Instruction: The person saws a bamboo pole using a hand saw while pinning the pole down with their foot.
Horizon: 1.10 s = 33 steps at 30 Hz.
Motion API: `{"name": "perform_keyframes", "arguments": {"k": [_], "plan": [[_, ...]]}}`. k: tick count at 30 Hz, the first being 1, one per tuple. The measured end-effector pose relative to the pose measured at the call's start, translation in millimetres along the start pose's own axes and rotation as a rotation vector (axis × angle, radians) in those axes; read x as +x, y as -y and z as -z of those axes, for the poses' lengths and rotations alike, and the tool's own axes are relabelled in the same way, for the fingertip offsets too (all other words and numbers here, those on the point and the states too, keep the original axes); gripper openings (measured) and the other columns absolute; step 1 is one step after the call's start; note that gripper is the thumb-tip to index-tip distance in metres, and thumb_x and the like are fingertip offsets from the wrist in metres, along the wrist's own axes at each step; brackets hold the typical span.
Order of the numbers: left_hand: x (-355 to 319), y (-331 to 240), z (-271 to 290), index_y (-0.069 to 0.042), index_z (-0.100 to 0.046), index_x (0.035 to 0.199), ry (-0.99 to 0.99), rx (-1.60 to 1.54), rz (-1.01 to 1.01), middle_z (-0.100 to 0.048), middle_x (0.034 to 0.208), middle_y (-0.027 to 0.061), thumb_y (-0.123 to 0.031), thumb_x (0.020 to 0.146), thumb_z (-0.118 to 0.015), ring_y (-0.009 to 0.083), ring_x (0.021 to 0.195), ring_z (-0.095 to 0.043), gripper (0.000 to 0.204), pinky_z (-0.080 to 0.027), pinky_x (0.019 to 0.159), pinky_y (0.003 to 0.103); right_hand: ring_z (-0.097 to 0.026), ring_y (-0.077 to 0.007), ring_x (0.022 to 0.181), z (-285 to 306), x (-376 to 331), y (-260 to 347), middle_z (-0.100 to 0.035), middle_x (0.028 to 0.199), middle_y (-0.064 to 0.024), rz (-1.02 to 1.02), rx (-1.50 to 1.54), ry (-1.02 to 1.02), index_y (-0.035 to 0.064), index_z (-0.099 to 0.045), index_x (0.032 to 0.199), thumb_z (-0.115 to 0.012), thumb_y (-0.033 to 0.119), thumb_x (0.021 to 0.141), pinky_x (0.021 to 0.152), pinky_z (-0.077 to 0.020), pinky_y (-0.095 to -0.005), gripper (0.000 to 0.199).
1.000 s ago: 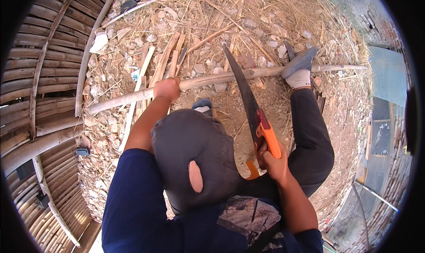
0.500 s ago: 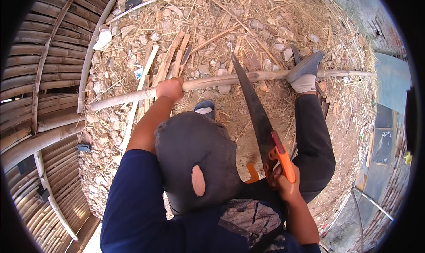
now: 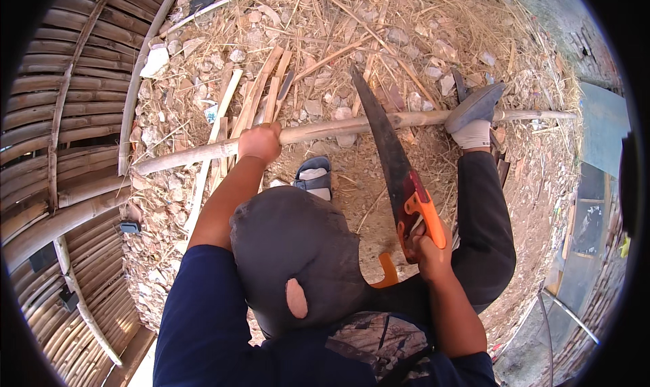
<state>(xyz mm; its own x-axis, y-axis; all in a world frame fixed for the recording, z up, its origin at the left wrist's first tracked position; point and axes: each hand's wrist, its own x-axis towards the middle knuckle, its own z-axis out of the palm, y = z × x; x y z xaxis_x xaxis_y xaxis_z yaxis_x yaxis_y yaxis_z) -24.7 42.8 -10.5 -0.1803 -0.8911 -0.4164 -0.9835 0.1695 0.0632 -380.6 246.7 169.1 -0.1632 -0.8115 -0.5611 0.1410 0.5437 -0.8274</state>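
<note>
My left hand (image 3: 259, 142) is closed around a long pale bamboo pole (image 3: 338, 126) that lies across the straw-covered ground. My right hand (image 3: 426, 253) grips the orange and black handle of a hand saw (image 3: 384, 137). The saw's dark curved blade lies across the pole, to the right of my left hand. My right foot in a grey shoe (image 3: 475, 106) presses on the pole further right. My left foot in a sandal (image 3: 313, 177) rests just below the pole. A dark hood covers my head in the lower middle of the view.
Several split bamboo strips (image 3: 254, 96) lie on the ground beyond the pole. Stacked bamboo poles (image 3: 61, 109) curve along the left side. Stones and straw litter the ground. A blue panel (image 3: 602, 126) stands at the right edge.
My right hand drew the saw back toward me, then pushed it forward again across the pole. My left hand and right foot stayed on the pole.
</note>
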Motion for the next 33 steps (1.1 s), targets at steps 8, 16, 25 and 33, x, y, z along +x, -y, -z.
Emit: {"name": "perform_keyframes", "arguments": {"k": [8, 16, 25, 33], "plan": [[0, 0, 13, -0.014, -0.065, 0.114, 0.126, 0.009, 0.008, -0.074, 0.113, 0.0093, -0.026, 0.092, -0.066, 0.0283, 0.108, -0.072, 0.025, -0.057, 0.09, 0.044, -0.055, -0.0136, 0.058, -7, 1, -5, -0.059, 0.073, -0.006, 0.161, -0.378, -0.075, 0.0013, -0.057, 0.084, -0.057, -0.004, 0.074, 0.058, -0.048, -0.0292, 0.011], [-2, -2, 8, -0.014, -0.065, 0.113, 0.035, -0.009, 0.013, -0.074, 0.112, 0.0086, -0.023, 0.091, -0.066, 0.0284, 0.106, -0.072, 0.023, -0.057, 0.089, 0.045, -0.053, -0.0115, 0.051, 2, 1, 9, -0.057, 0.068, -0.0057, 0.019, -0.185, -0.02, 0.0014, -0.054, 0.09, -0.056, 0.003, 0.077, 0.049, -0.0433, -0.0262, 0.013], [-10, -1, -6, -0.013, -0.066, 0.107, -0.121, 0.004, -0.019, -0.075, 0.107, 0.0094, -0.017, 0.094, -0.056, 0.0298, 0.101, -0.073, 0.017, -0.056, 0.09, 0.047, -0.058, -0.0142, 0.061, -19, -8, -6, -0.06, 0.077, -0.0077, 0.198, -0.448, -0.028, 0.0017, -0.057, 0.088, -0.062, -0.002, 0.077, 0.058, -0.0485, -0.0299, 0.012], [-17, 3, -35, -0.016, -0.065, 0.098, -0.367, 0.048, -0.052, -0.073, 0.096, 0.005, -0.018, 0.093, -0.058, 0.0269, 0.092, -0.072, 0.009, -0.055, 0.081, 0.047, -0.054, -0.0128, 0.055, -15, -12, -1, -0.055, 0.068, -0.0057, 0.074, 0.125, -0.112, 0.0007, -0.053, 0.087, -0.056, 0.01, 0.078, 0.055, -0.0461, -0.0262, 0.014]]}}
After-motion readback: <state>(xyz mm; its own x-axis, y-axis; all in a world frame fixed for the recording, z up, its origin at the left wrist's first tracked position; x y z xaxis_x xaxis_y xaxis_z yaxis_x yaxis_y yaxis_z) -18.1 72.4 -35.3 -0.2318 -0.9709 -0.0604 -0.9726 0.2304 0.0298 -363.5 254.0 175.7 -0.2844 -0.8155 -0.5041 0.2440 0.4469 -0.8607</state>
